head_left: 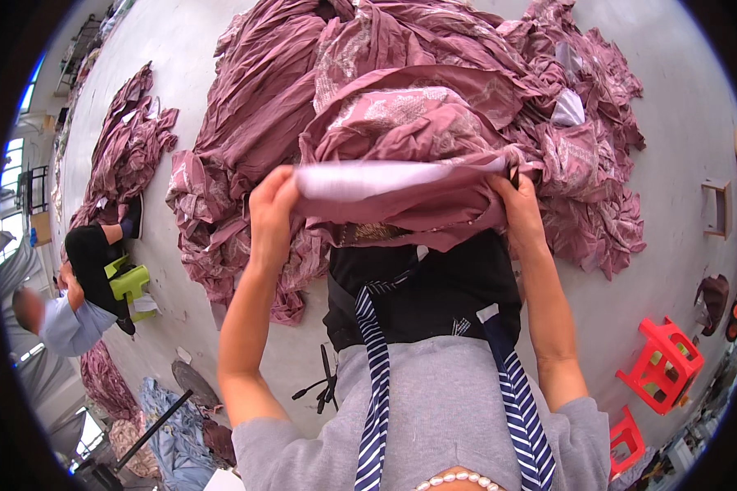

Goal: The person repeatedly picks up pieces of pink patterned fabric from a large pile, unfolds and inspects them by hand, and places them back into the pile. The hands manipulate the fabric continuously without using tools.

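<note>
Cloth (442, 200), dusty pink, stretched between both hands, in front of body and at near side of large pile (262, 106) of similar fabric. Left hand (274, 192) closed on left end of top edge; right hand (516, 196) gripping right end with thumb and fingers. Lower edge uneven, overlapping black clothing (422, 295) in this view; touching or not, impossible to tell. To the left, pale floor (165, 254) between pile and green stool (131, 282), near seated person (82, 319); to the right, more floor as far as red stool (663, 368). Along top of cloth, whitish band (364, 176), blurred; below, plain pink surface with soft folds.
</note>
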The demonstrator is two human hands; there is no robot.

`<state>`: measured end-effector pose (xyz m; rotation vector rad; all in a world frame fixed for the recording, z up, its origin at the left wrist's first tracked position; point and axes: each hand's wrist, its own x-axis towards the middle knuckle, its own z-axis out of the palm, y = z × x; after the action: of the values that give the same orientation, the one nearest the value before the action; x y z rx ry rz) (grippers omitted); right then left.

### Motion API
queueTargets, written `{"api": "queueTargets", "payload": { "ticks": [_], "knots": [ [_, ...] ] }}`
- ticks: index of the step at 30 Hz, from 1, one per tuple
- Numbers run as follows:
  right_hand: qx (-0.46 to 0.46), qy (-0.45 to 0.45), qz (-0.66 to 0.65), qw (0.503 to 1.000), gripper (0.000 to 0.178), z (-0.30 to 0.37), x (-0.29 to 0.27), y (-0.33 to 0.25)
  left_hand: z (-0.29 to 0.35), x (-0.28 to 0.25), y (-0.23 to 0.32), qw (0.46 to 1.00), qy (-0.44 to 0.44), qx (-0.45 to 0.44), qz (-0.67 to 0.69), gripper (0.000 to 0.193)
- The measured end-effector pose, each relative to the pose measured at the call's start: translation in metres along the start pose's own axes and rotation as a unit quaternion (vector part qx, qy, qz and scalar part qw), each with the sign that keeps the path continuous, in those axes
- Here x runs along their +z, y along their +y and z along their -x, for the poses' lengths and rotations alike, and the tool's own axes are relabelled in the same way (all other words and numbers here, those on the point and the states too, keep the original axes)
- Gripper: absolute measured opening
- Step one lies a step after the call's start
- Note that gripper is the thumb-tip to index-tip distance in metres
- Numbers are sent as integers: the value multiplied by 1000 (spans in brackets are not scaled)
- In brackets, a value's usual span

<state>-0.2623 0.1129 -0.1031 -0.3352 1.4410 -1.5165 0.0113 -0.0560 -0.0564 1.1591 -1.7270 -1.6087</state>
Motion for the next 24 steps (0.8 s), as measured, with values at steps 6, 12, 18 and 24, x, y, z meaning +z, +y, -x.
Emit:
{"api": "queueTargets", "payload": {
  "ticks": [6, 12, 18, 24],
  "knots": [
    [67, 0, 0, 998, 18, -1, -5, 14, -33, 9, -40, 993, -1, -52, 111, 26],
    [64, 0, 8, 998, 18, -2, -7, 15, -25, 12, -22, 989, -78, -103, 66, 32],
    [-88, 0, 189, 978, 28, 21, 15, 1, -8, 45, 18, 959, -123, 179, -184, 86],
    [-411, -226, 224, 854, 15, 91, 104, -32, 4, 93, 1, 876, -337, 320, -128, 58]
  ]
}}
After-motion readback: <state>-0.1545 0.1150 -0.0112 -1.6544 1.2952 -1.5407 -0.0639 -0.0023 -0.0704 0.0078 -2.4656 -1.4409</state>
